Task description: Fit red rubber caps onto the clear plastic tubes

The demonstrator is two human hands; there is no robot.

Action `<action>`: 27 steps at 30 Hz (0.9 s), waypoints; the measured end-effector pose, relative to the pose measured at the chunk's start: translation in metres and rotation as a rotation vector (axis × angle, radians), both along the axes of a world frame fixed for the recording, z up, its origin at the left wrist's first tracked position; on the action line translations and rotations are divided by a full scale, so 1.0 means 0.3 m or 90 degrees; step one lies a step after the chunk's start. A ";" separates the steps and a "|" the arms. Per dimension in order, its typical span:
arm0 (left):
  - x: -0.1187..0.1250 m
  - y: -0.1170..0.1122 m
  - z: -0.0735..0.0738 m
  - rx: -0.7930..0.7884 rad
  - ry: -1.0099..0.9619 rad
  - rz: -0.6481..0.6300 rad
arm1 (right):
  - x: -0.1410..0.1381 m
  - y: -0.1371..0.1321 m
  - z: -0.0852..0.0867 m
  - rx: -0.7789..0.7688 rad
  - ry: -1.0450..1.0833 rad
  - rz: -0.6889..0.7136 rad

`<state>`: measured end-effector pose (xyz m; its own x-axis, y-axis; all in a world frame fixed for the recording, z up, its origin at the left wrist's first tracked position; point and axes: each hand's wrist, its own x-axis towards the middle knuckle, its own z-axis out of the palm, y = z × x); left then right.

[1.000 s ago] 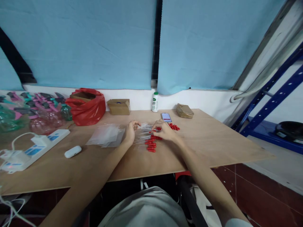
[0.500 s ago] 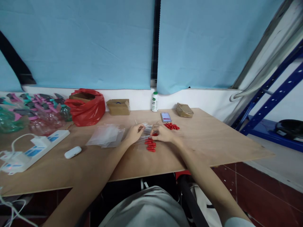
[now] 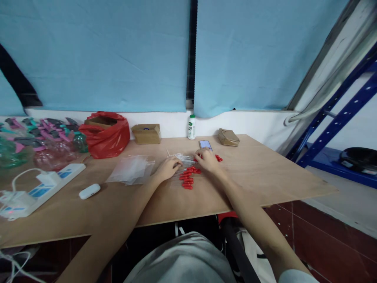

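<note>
My left hand (image 3: 168,168) rests low over the table with its fingers curled together, at the left side of a pile of thin white sticks (image 3: 185,158). Whatever its fingertips hold is too small to make out. Across the pile, my right hand (image 3: 207,160) has its thumb and fingers bent towards each other. A spot of red shows by its fingertips, but I cannot tell if it is held. Between my hands and nearer to me lie several red-tipped pieces (image 3: 187,181) in a rough column. Small red balls (image 3: 218,158) show partly behind my right hand.
Clear plastic bags (image 3: 131,169) and a white case (image 3: 89,191) lie left, near a power strip (image 3: 60,177). Behind stand spray bottles (image 3: 50,147), a red bag (image 3: 107,137), a cardboard box (image 3: 146,134), a white bottle (image 3: 191,127), a phone (image 3: 205,145) and a brown package (image 3: 228,137).
My right hand has moved up and right, from the red-tipped pieces to beside the red balls, covering part of them. My left hand has lowered slightly. More red-tipped pieces now show.
</note>
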<state>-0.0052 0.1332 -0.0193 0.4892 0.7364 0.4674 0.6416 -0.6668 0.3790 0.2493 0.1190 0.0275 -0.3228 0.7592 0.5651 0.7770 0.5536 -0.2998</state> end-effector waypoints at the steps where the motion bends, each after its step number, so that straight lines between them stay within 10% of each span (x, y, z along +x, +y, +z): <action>1: 0.000 0.000 0.000 -0.002 -0.003 -0.001 | 0.000 0.000 -0.001 -0.001 0.002 -0.003; 27: -0.048 -0.018 0.052 -0.070 0.025 0.066 | 0.189 0.089 0.024 0.057 0.165 -0.232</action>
<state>-0.0197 0.1280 -0.0037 0.4243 0.8295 0.3632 0.7205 -0.5522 0.4195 0.3059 0.1457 0.0347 0.1163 0.7417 0.6605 0.8316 0.2909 -0.4730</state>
